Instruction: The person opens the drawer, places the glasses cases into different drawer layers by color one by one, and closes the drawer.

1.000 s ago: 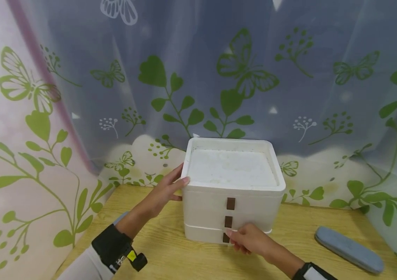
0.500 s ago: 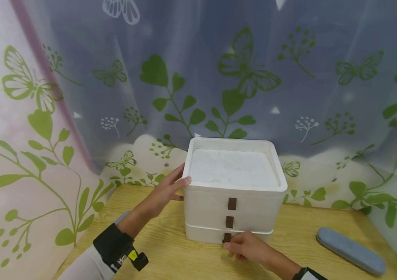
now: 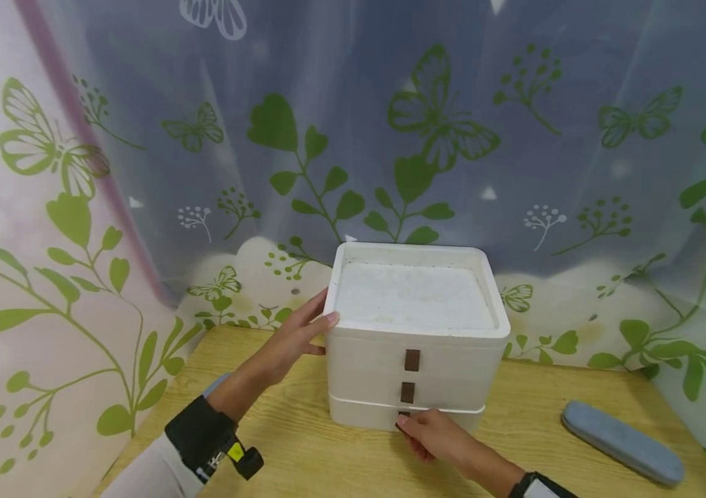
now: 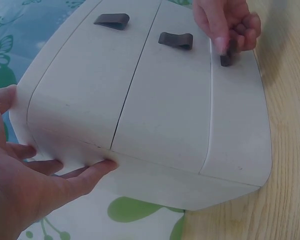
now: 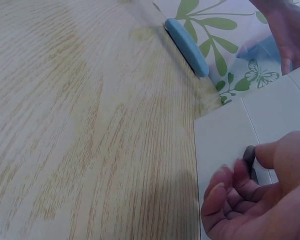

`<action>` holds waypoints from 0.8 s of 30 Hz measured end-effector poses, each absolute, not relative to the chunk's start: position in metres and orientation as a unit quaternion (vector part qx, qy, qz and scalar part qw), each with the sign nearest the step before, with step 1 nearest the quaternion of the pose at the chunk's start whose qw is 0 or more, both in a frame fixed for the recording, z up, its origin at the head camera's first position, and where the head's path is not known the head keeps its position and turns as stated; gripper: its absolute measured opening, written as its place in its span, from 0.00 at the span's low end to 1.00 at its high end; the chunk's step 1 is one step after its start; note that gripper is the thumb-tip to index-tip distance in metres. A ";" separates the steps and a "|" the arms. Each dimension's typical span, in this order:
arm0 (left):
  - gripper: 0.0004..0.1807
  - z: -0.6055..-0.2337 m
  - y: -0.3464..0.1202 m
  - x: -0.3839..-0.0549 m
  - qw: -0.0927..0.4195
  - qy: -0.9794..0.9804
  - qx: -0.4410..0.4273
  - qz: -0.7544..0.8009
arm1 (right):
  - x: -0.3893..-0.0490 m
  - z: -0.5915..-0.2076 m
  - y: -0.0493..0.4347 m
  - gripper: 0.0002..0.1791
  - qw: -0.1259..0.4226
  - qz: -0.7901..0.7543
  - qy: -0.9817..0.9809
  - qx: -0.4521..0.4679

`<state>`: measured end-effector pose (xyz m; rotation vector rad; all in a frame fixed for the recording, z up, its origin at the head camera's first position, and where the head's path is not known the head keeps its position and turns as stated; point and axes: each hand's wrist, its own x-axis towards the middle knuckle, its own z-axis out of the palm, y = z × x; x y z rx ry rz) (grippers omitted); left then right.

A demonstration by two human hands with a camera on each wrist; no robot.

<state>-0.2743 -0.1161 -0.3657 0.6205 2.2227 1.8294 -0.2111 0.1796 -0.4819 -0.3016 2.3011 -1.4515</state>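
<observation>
hands [image 3: 293,340] [image 3: 438,434] on rounded box [image 3: 368,370], brown tab [image 4: 225,60]

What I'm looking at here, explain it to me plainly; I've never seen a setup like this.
There is no machine here: a person works bare-handed, so read each hand as a grip. The wide picture comes from a camera worn on the head, looking forward and down. The other two come from cameras worn on the left and right wrists, each looking at that side's work.

On the wood-grain table stands a white drawer unit with three brown tabs down its front. To its right lies a long blue-grey object, perhaps a case; another bluish thing is mostly hidden behind the left forearm.

The left grip rests against the unit's left side. The right grip pinches the lowest tab.
</observation>
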 end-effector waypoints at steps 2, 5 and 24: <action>0.37 -0.366 -0.116 -0.275 0.100 0.749 0.211 0.620 | -0.211 -0.483 0.179 0.24 0.203 -0.518 0.825 -0.100; 0.37 -0.367 -0.116 -0.276 0.102 0.747 0.211 0.623 | -0.212 -0.485 0.177 0.22 0.203 -0.514 0.828 -0.092; 0.36 -0.370 -0.117 -0.278 0.099 0.743 0.217 0.625 | -0.215 -0.483 0.177 0.16 0.220 -0.500 0.832 -0.099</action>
